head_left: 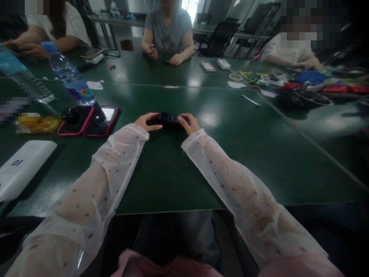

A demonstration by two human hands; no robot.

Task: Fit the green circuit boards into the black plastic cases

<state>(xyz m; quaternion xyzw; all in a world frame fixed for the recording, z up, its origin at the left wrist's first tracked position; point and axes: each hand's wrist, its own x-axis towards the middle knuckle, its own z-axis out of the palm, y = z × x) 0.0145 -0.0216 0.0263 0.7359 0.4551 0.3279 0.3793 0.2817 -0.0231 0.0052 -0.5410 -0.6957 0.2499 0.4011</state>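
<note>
A small black device (170, 118) with a dark screen and faint lit marks sits low over the green table (173, 169) in front of me. My left hand (148, 121) is at its left end, with the fingers curved round the far side and the thumb along the near side. My right hand (188, 122) grips the right end, thumb on the face near the screen. The undersides of the device and most fingertips are hidden. Sheer white dotted sleeves (230, 173) cover both forearms.
To the left are a phone in a red-pink case (105, 121), a water bottle (67, 77), a yellow packet (40, 124) and a white power bank (29, 165). A wrench (250, 100) and a cable heap (311, 86) lie right. Several people sit around the table.
</note>
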